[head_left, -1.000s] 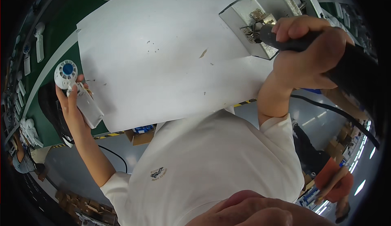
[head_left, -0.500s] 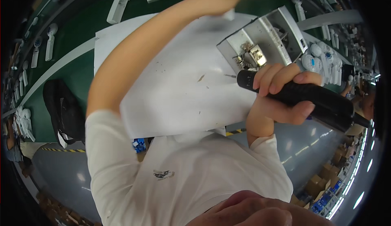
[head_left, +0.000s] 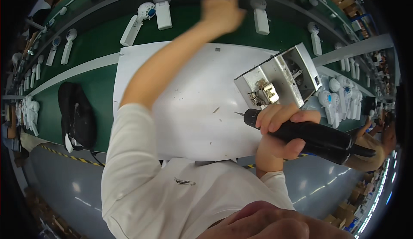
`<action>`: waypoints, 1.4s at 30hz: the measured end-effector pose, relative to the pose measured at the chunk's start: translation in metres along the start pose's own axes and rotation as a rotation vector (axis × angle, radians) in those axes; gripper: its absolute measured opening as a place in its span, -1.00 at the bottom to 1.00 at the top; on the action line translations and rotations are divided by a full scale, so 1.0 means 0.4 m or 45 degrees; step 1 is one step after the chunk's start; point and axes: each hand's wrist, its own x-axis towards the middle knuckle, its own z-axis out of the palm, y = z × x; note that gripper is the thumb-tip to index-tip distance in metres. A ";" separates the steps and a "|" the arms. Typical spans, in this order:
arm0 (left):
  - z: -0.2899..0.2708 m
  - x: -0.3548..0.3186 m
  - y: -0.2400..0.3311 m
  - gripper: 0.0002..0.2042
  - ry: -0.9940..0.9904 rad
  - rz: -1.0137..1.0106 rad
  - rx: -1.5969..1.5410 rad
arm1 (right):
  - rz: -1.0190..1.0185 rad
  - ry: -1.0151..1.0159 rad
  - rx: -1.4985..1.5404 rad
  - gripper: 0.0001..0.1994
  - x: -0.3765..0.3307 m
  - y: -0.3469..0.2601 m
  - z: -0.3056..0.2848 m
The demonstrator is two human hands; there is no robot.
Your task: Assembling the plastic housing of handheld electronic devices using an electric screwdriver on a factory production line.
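My right hand [head_left: 284, 129] is wrapped round a black electric screwdriver [head_left: 314, 138], its thin bit pointing left above the white sheet [head_left: 172, 122]. Just beyond the screwdriver's tip stands an open metal box [head_left: 286, 73] with a small brassy mechanism [head_left: 267, 91] inside. Far out over the green surface, my left hand [head_left: 221, 10] is blurred by motion, its fingers spread with nothing visible in them. To its right lies a white handheld fan [head_left: 260, 17]; another white fan [head_left: 163, 10] lies to its left, beside a fan with a blue centre [head_left: 140, 21].
A black pouch [head_left: 77, 116] lies on the green table at left. Several white fans [head_left: 340, 99] are heaped at right beyond the metal box. Small dark bits are scattered over the sheet. Other people are partly visible at the right and left edges.
The blurred white object by my left hand has gone from over the sheet; a white fan now lies to the hand's right, and the fingers have spread. The view has shifted; my right hand keeps the screwdriver.
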 end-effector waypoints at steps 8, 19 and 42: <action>-0.013 -0.153 -0.426 -0.41 -0.072 -0.470 0.516 | 0.181 0.046 0.142 -0.54 -0.006 -0.020 0.015; -0.320 -0.331 -0.131 -0.38 -0.181 -0.766 -2.384 | -0.026 0.037 0.154 -0.57 -0.012 -0.036 0.026; -0.317 -0.523 -0.041 -0.47 -1.005 -1.027 -2.856 | -0.145 -0.134 0.289 -0.44 -0.002 -0.069 -0.024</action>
